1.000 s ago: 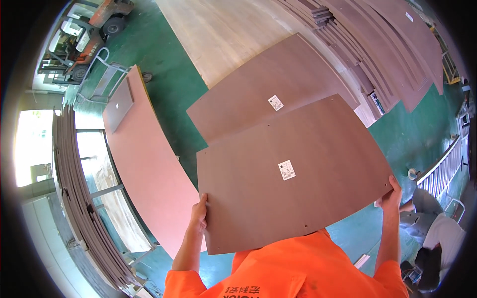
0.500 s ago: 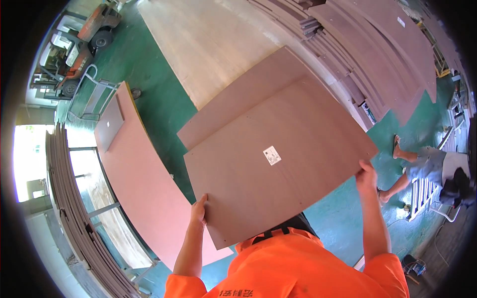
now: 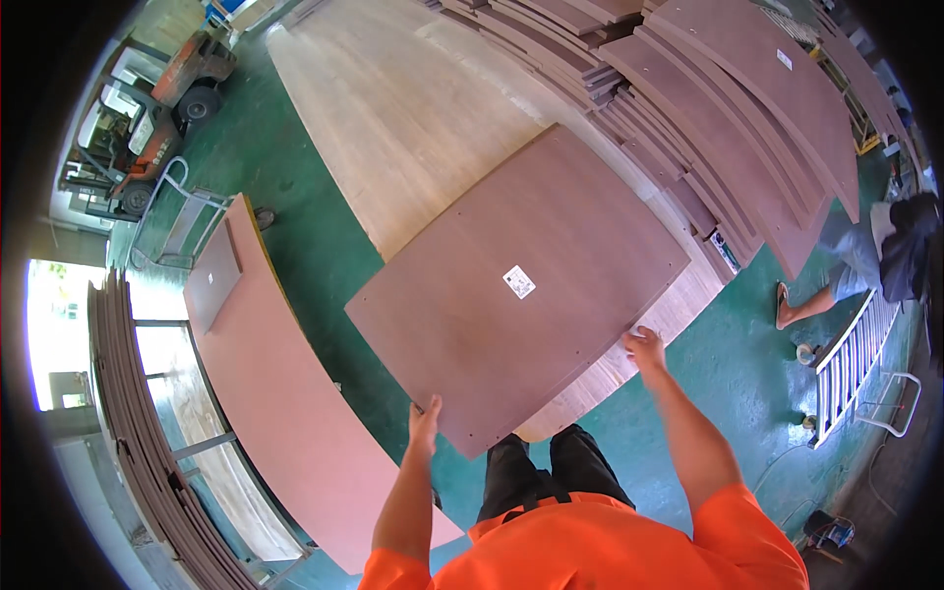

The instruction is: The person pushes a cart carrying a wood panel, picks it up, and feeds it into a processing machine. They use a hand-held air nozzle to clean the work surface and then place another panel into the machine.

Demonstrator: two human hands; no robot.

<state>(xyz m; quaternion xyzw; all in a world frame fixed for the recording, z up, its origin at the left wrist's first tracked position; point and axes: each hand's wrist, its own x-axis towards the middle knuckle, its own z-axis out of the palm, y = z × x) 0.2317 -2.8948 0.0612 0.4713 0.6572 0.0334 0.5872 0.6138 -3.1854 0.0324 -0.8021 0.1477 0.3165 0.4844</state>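
A brown rectangular panel point(image 3: 462, 344) with a white label point(image 3: 519, 282) and small holes along its edges lies flat in front of me, its near edge overhanging the worktop. It covers nearly all of another brown panel beneath. At its left edge, close to the near corner, is my left hand point(image 3: 424, 427), thumb and fingers apart and touching the edge. My right hand point(image 3: 645, 354) rests against the near right edge with its fingers loosely bent and not wrapped round the panel.
The long pale wooden worktop point(image 3: 379, 108) stretches away ahead. Stacked brown boards point(image 3: 678, 118) stand at the far right. To my left lies a long pink board point(image 3: 285, 383) bearing a small panel point(image 3: 216, 275). A forklift point(image 3: 147, 128) and a trolley point(image 3: 182, 211) stand farther off. Another person's leg point(image 3: 808, 307) shows at right.
The labelled panel has come down from my raised hands onto the lower panel, which it now covers. My right hand has moved left, from its corner to along the edge. The other person has shifted away.
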